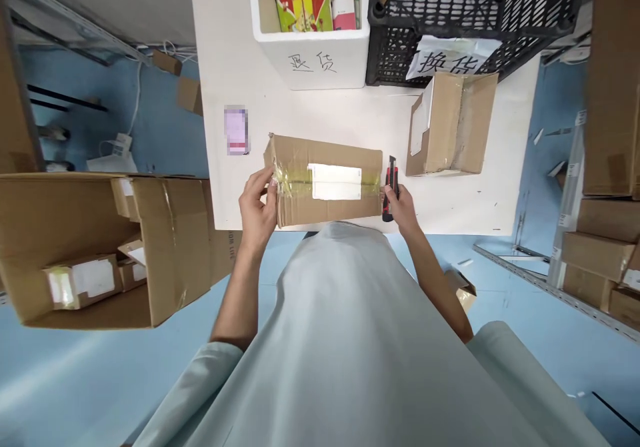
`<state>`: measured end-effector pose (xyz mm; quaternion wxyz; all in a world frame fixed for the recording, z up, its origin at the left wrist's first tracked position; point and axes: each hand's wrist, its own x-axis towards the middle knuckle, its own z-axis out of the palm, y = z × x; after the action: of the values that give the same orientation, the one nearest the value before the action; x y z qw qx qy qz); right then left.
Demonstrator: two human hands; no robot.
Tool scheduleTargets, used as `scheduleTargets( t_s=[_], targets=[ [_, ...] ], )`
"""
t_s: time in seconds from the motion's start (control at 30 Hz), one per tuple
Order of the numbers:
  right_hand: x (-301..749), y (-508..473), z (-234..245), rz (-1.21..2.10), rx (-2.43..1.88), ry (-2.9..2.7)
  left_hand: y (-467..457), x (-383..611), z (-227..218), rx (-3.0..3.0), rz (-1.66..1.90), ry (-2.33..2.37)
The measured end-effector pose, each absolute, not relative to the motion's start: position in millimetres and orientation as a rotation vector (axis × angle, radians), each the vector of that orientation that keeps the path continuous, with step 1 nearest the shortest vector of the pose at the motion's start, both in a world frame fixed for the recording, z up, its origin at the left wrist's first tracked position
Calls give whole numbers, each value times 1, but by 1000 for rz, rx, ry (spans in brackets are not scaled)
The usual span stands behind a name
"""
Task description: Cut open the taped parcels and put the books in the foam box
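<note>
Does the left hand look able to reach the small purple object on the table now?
Probably yes: the purple object lies just beyond the left hand, and nothing seems to block the table between them. The hand is at the taped box, though.

Handwritten in dark strokes on the front wall of the white box [327, 79] are the characters 退货. On the white sheet [453, 50] fixed to the black crate [445, 27], larger bold black characters read 换货. Inside the white box, a green and red book-like item [304, 0] bears the yellow title 最后一片绿叶. Small dark letters, seemingly ending in "LIFE", run sideways near the edge of the big carton [187, 253]. The taped carton [295, 208] on the table [450, 207] carries a white label [337, 182], its print too faint to read. The purple card [237, 129] is pixelated.
</note>
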<state>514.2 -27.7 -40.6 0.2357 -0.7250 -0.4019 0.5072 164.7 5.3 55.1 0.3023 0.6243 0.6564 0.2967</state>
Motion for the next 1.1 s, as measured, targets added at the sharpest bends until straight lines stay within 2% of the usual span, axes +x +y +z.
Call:
scheduleTargets(
  t_s=[0.23, 0.47, 0.67, 0.9, 1.1],
  targets=[
    [521, -39, -1, 1144, -2152, -1143, 14, 153, 1, 1418, 799, 1559],
    [491, -39, 22, 1092, -2259, -1440, 7, 133, -31, 1182, 851, 1537],
    [454, -20, 57, 617, -2331, -1903, 5, 116, -40, 1167, 831, 1394],
    [369, 21, 96, 865, -1885, -2596, 8, 101, -61, 1153, 817, 1208],
    [320, 44, 101, 831, -1893, -3067, 12, 100, -64, 1108, 829, 1174]
  ],
)
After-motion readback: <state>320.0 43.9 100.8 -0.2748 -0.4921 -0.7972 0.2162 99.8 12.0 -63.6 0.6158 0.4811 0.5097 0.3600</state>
